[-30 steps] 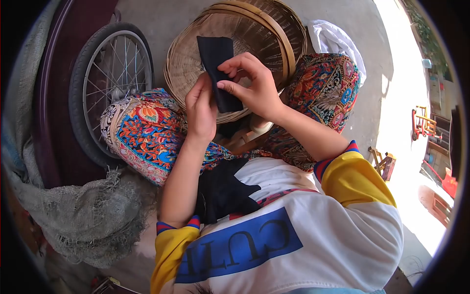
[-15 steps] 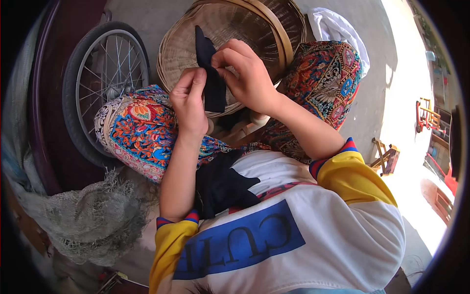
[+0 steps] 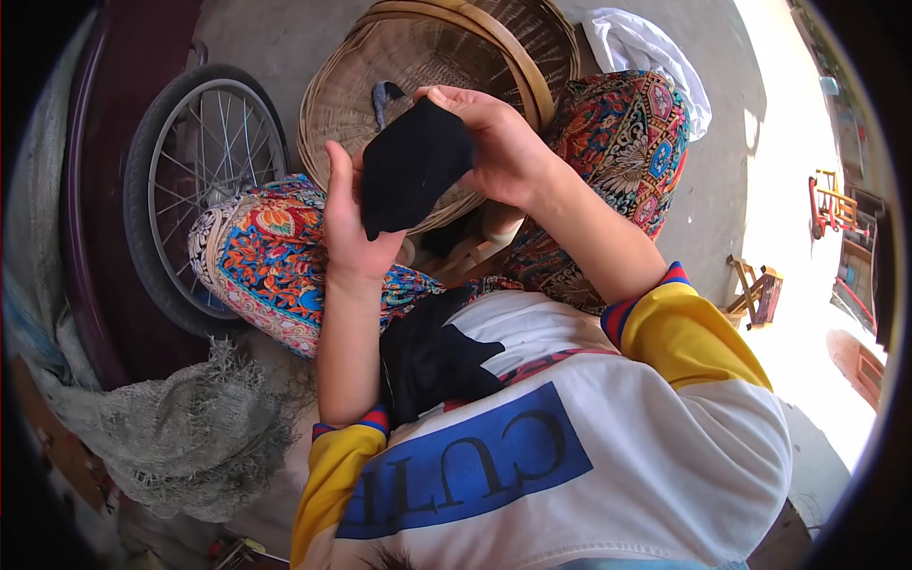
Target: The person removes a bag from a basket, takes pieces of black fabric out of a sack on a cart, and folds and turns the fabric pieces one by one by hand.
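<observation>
A piece of black cloth (image 3: 418,171) is spread flat between my two hands, above a wicker basket (image 3: 328,85). My left hand (image 3: 356,233) supports its near left side, thumb sticking up and the other fingers hidden behind the fabric. At the upper right edge, my right hand (image 3: 499,142) grips the cloth with its thumb on top. A dark greyish strip (image 3: 383,100) shows just beyond the cloth, over the basket; I cannot tell whether it belongs to the cloth. More black fabric (image 3: 437,366) lies on my lap against the white shirt.
A spoked wheel (image 3: 204,180) stands at my left beside a dark maroon panel (image 3: 100,209). Frayed grey sacking (image 3: 199,427) lies at lower left. White cloth (image 3: 646,57) rests behind my right knee. A small wooden stool (image 3: 755,290) sits on the right.
The black cloth was a narrow upright strip pinched by both hands; now it is turned broad side up. My left thumb has lifted away, and the right hand has opened wider around the edge.
</observation>
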Demonstrator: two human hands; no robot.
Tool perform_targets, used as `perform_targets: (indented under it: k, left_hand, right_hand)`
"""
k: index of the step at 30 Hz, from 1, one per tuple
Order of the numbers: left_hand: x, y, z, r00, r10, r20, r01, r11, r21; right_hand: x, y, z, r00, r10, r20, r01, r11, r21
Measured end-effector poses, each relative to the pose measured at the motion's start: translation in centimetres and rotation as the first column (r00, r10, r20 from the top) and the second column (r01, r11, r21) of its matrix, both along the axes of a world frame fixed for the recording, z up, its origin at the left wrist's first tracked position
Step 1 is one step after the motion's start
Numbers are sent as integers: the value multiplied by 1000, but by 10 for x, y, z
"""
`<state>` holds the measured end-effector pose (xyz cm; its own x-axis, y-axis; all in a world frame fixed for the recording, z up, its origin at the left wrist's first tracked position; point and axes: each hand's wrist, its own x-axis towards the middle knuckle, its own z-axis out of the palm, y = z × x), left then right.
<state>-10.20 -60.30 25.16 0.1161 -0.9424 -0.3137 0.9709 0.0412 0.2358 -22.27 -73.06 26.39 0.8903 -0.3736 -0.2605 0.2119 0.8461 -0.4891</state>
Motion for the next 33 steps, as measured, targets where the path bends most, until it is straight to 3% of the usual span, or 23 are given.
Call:
perform_targets:
  k: [1,2,3,5,6,7,9,11,12,13,15,16,17,19,21,22,23,24,27,30,31,33]
  left_hand:
    - [0,0,-1,1000,-5,0,5,1000,0]
    - [0,1,-4,994,-65,90,70,996,-51]
    - [-1,3,-8,977,-117,180,136,986,-97]
    - [-4,8,-7,975,-60,212,88,988,-126]
    - [-8,6,0,970,23,240,-2,996,-86]
    - [-10,7,5,957,101,271,-91,995,-49]
    - [-9,10,7,970,110,217,-98,993,-64]
    - [-5,11,13,965,-223,139,255,920,-297]
    - [-2,12,3,910,-406,89,398,789,-468]
    - [-5,19,-3,903,-390,182,430,833,-348]
    - [-7,20,5,752,-331,570,494,856,-155]
    - [-9,17,10,752,-333,570,498,853,-158]
    - [-11,13,16,811,-249,529,337,938,-76]
    - [-10,8,10,859,-37,511,14,999,50]
    - [-2,8,-1,887,66,456,-74,997,-2]
    - [-1,9,-5,885,70,460,-80,997,3]
    - [-1,9,-7,867,123,483,-177,982,67]
    - [-2,9,-9,845,173,506,-271,954,126]
    - [-1,8,-12,821,203,534,-333,929,159]
    - [3,7,-15,842,230,488,-336,931,141]
    - [3,7,-13,841,229,491,-336,931,141]
    - [-3,4,0,675,262,690,-412,909,57]
  right_hand:
    - [0,0,-3,999,24,31,-24,1000,11]
    - [1,4,4,994,-29,-106,21,997,-74]
    - [1,2,3,994,-32,-107,24,997,-75]
    - [1,-5,-3,969,-52,-241,-41,929,-367]
    - [1,-9,-4,959,-47,-278,-75,909,-410]
    - [1,-8,-5,959,-48,-279,-73,910,-408]
    - [4,-5,-3,923,95,-373,-228,917,-329]
    - [5,-2,-7,921,100,-376,-209,942,-261]
    - [1,-10,-15,947,143,-287,-197,965,-171]
    - [-2,-15,-22,965,175,-193,-193,978,-77]
    - [1,-14,-12,959,108,-262,-142,983,-116]
    - [1,-10,-5,951,60,-303,-127,970,-206]
    - [1,-8,-2,941,12,-339,-119,948,-296]
    - [0,-8,-2,957,16,-291,-106,949,-296]
    - [2,-1,6,905,-287,-313,78,836,-543]
    - [-2,-1,6,914,-332,-233,108,754,-648]
    - [-3,0,6,916,-327,-232,107,756,-646]
    - [-4,2,5,932,-334,-137,126,656,-744]
    - [-6,7,3,965,-260,25,101,281,-954]
    - [-3,21,4,974,-215,66,55,-56,-997]
    - [0,28,-3,963,-251,96,83,-63,-995]
    - [1,32,-6,945,-324,48,25,-75,-997]
